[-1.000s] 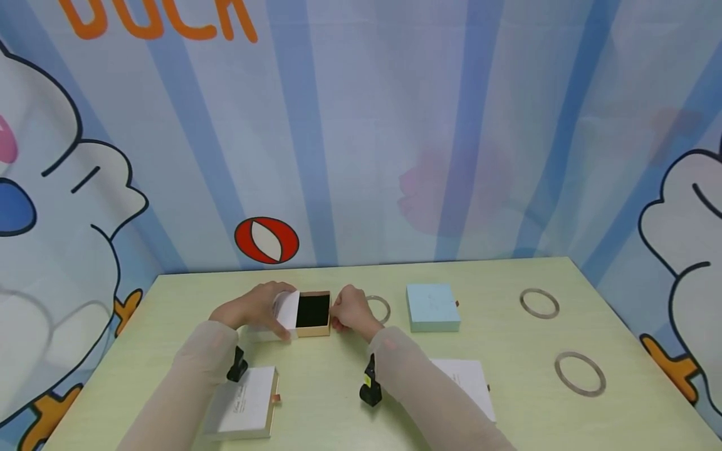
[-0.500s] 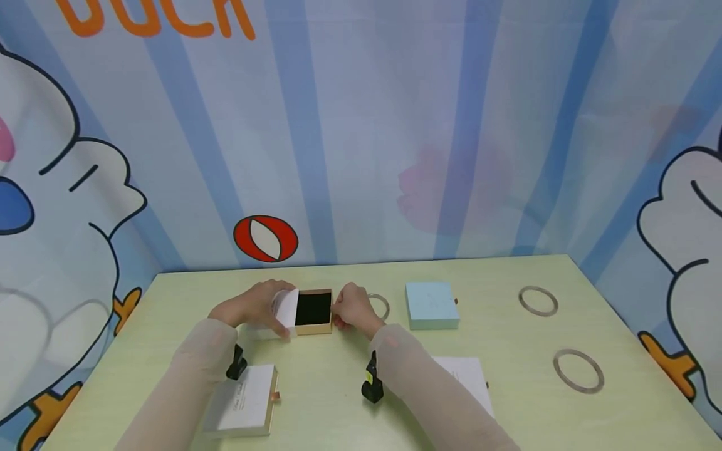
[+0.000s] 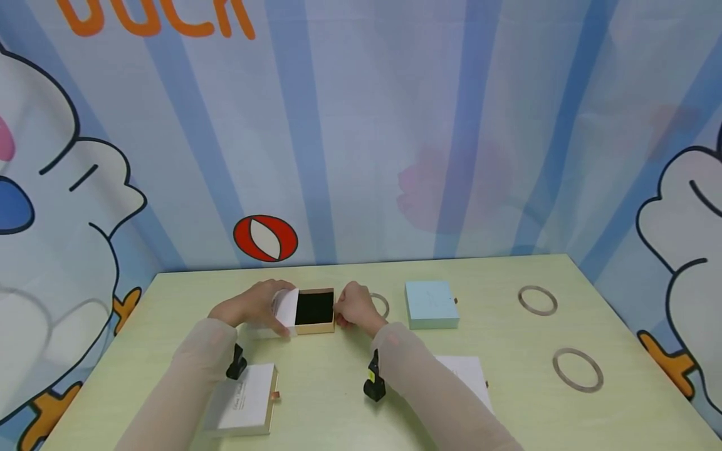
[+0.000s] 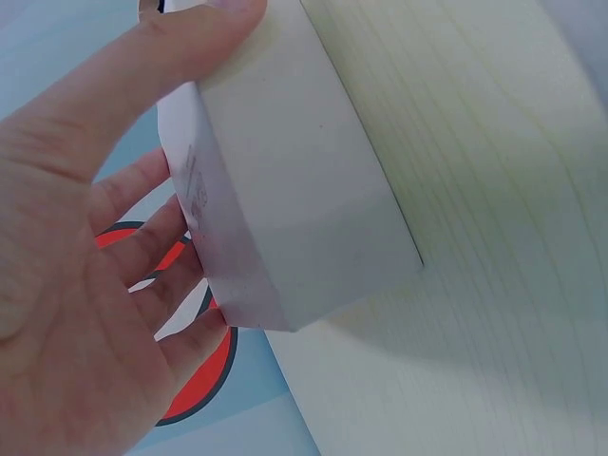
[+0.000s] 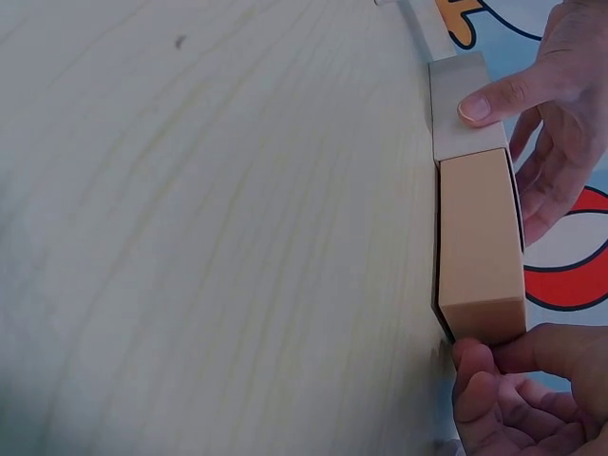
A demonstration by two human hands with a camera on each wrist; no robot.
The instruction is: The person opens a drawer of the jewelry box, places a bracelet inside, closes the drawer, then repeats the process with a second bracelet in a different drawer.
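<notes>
A white box sleeve lies at the back left of the table, a tan drawer with a black inside standing part-way out of its right end. My left hand grips the sleeve, thumb on its near side and fingers over the far side; the left wrist view shows the sleeve in that hand. At the drawer's right end, my right hand pinches with thumb and forefinger. In the right wrist view these fingertips meet the end of the drawer; what lies between them is hidden.
A ring lies partly behind my right hand, with a light blue box to its right. Two more rings are at the right. White boxes lie front left and under my right forearm.
The tan drawer has slid slightly further right out of the white sleeve, and my right hand has moved right with it. My left hand has kept its grip in place.
</notes>
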